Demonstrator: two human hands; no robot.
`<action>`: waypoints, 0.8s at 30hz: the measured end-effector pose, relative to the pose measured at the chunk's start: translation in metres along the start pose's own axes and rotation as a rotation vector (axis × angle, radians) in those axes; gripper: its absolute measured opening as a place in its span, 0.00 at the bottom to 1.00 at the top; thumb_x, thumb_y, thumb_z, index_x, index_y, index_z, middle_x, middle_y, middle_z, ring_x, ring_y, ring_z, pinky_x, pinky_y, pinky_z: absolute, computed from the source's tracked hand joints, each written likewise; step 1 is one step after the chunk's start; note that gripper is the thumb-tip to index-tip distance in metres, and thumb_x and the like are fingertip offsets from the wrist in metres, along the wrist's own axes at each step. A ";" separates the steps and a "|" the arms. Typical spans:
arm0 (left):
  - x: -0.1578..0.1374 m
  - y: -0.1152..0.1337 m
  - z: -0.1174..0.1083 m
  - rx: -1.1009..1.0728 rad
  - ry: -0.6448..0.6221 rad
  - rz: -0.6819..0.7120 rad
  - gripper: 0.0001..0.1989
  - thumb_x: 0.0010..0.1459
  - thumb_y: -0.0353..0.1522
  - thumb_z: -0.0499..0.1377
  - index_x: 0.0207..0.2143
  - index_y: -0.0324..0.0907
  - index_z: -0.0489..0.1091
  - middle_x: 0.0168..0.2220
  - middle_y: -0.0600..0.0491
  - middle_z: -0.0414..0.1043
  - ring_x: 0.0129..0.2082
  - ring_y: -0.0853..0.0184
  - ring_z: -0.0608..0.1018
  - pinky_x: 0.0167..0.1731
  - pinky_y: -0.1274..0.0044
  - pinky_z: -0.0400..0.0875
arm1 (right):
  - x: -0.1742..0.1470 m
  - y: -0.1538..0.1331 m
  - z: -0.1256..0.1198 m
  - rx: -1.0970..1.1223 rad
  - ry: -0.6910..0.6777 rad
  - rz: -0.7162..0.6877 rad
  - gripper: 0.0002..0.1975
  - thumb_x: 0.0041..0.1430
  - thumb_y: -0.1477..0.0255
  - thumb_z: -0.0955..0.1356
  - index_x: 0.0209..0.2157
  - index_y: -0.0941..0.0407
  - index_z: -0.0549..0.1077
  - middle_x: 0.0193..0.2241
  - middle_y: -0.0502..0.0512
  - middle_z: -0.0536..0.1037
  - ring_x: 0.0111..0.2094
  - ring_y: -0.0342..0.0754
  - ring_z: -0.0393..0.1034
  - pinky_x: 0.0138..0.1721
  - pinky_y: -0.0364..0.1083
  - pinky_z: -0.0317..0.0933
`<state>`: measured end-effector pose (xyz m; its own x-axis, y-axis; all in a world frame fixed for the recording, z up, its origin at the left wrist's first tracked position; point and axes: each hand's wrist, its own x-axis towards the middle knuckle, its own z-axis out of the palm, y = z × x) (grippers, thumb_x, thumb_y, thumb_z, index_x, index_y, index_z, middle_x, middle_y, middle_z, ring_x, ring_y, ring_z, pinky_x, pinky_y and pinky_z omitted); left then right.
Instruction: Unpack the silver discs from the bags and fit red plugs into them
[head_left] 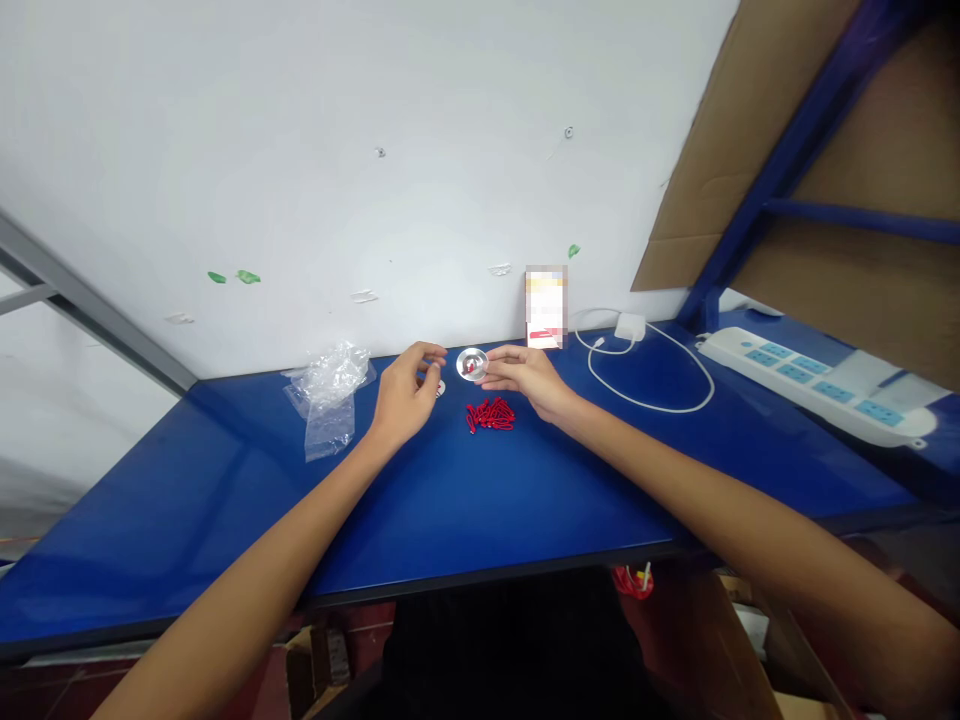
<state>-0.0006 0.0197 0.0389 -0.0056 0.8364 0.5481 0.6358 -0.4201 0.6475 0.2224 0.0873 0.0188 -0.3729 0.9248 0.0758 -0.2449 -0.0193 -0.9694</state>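
Observation:
Between the thumb and fingers of my right hand (529,380) is a round shiny disc (472,364), held by its right edge, with a small red and dark mark in its middle. My left hand (411,390) hovers just left of the disc, its fingers curved and apart from the thumb, with nothing visible between them. Partly hidden behind the left thumb is a small round white piece (440,388) with dark marks. A small pile of red cord loops (491,414) lies on the blue table (480,500) below the disc.
Crumpled clear plastic bags (330,395) lie left of my left hand. A lit phone (547,308) leans on the white wall behind my right hand. To the right are a white charger with cable (630,327) and a power strip (817,385).

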 end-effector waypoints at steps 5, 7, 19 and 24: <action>0.003 -0.009 0.004 -0.333 -0.309 -0.038 0.19 0.66 0.36 0.65 0.58 0.45 0.77 0.57 0.45 0.80 0.41 0.63 0.82 0.36 0.72 0.83 | -0.005 -0.003 0.002 0.010 -0.141 0.059 0.15 0.55 0.70 0.81 0.44 0.57 0.83 0.38 0.59 0.88 0.37 0.52 0.86 0.47 0.51 0.83; 0.003 -0.009 0.007 -0.437 -0.355 -0.066 0.19 0.65 0.39 0.68 0.56 0.42 0.79 0.53 0.45 0.82 0.43 0.61 0.83 0.37 0.72 0.83 | -0.006 -0.003 0.003 0.019 -0.167 0.063 0.17 0.55 0.71 0.81 0.46 0.57 0.83 0.38 0.59 0.88 0.36 0.52 0.86 0.46 0.50 0.83; -0.004 -0.009 0.006 -0.185 -0.234 0.030 0.08 0.65 0.35 0.63 0.38 0.42 0.81 0.33 0.52 0.81 0.30 0.67 0.80 0.32 0.77 0.76 | -0.006 -0.003 0.002 0.002 -0.172 0.093 0.15 0.52 0.71 0.81 0.42 0.56 0.81 0.35 0.58 0.87 0.36 0.53 0.86 0.44 0.52 0.83; -0.002 -0.005 0.003 0.006 -0.204 0.128 0.09 0.63 0.32 0.62 0.28 0.41 0.73 0.28 0.56 0.76 0.28 0.70 0.74 0.33 0.77 0.68 | -0.007 -0.004 0.004 0.010 -0.186 0.010 0.17 0.52 0.68 0.83 0.41 0.56 0.82 0.36 0.56 0.86 0.35 0.52 0.85 0.43 0.51 0.84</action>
<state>-0.0016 0.0205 0.0331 0.2310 0.8308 0.5064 0.6259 -0.5254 0.5763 0.2226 0.0800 0.0235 -0.5346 0.8381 0.1086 -0.2485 -0.0331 -0.9681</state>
